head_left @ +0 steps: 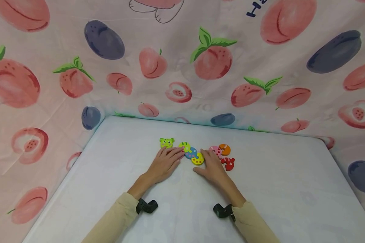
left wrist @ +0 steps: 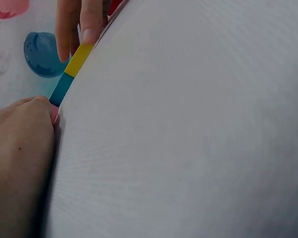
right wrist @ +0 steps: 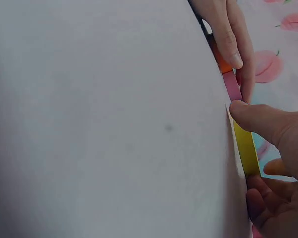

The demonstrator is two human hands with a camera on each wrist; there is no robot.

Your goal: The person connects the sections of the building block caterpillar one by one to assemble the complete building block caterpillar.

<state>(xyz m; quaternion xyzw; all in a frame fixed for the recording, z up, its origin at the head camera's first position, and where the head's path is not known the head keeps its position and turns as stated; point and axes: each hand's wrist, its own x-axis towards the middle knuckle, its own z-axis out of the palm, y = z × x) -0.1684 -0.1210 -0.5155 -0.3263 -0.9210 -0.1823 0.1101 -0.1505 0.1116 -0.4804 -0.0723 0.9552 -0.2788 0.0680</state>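
A green frog-face wooden piece (head_left: pixel 166 142) lies apart at ten o'clock of the left hand (head_left: pixel 165 164). The yellow-green (head_left: pixel 185 146), blue (head_left: pixel 191 153) and yellow curved pieces (head_left: pixel 197 159) look joined; pink (head_left: pixel 215 150), orange (head_left: pixel 224 149) and red (head_left: pixel 228 163) remain loose on the white counter (head_left: pixel 109 175). Both hands, the right hand (head_left: pixel 212 167) too, lie flat, fingers straight, gripping nothing, fingertips touching the chain.

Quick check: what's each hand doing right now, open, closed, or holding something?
Left hand: open, flat on the table, fingertips against the blue piece.
Right hand: open, fingers resting on the yellow piece.
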